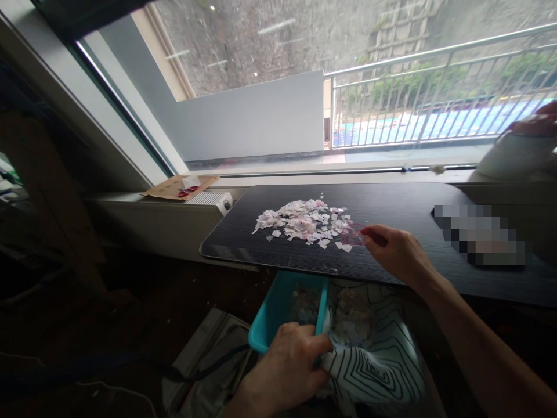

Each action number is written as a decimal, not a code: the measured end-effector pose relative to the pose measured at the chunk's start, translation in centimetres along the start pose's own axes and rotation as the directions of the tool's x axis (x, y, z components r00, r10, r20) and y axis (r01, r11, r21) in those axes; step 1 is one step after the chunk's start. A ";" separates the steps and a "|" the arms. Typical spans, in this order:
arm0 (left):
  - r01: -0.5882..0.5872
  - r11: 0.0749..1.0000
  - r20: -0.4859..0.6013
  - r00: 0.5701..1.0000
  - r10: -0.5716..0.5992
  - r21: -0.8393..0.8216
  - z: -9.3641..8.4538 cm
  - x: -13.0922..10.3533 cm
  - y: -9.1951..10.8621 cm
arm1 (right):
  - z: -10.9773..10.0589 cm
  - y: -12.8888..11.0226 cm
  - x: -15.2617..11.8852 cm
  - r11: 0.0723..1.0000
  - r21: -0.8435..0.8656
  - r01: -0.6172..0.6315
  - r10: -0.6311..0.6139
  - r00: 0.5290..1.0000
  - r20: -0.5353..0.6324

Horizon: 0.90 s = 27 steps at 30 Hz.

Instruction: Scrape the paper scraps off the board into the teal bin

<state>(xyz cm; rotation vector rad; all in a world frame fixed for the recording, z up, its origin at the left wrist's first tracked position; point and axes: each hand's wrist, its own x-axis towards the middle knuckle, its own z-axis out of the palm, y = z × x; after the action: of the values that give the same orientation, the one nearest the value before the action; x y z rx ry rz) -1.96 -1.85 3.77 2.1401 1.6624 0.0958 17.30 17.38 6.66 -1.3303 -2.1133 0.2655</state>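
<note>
A loose heap of small white and pinkish paper scraps (pixel 300 220) lies on the dark tabletop (pixel 235 215). At the heap's right edge, my right hand (pixel 398 255) pinches a thin, see-through reddish sheet (pixel 351 234), its kind unclear. Below the table edge my left hand (pixel 291 360) is closed on a bunched corner of a white cloth with black wavy lines (pixel 378 371). That hand is beside a turquoise plastic basin (pixel 265 325), which has scraps inside. More scraps (pixel 352 316) lie on the cloth.
A blurred-out object (pixel 481 235) lies on the right of the table. Red-handled scissors (pixel 188 191) rest on a brown envelope (pixel 165 187) at the sill, above a white radiator (pixel 174 223). A white bag-like object (pixel 513 151) stands at far right by the window.
</note>
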 end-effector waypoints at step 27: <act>-0.009 0.996 -0.084 0.996 0.002 -0.090 -0.8 0.4 -0.2 | -0.8 1.3 -2.4 0.979 0.185 -0.086 0.074 0.995 0.071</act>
<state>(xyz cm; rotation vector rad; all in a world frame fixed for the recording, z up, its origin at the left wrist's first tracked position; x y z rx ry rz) -2.31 -1.23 4.34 2.0992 1.6657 0.2616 19.42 15.80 5.77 -1.3111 -2.0321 0.5345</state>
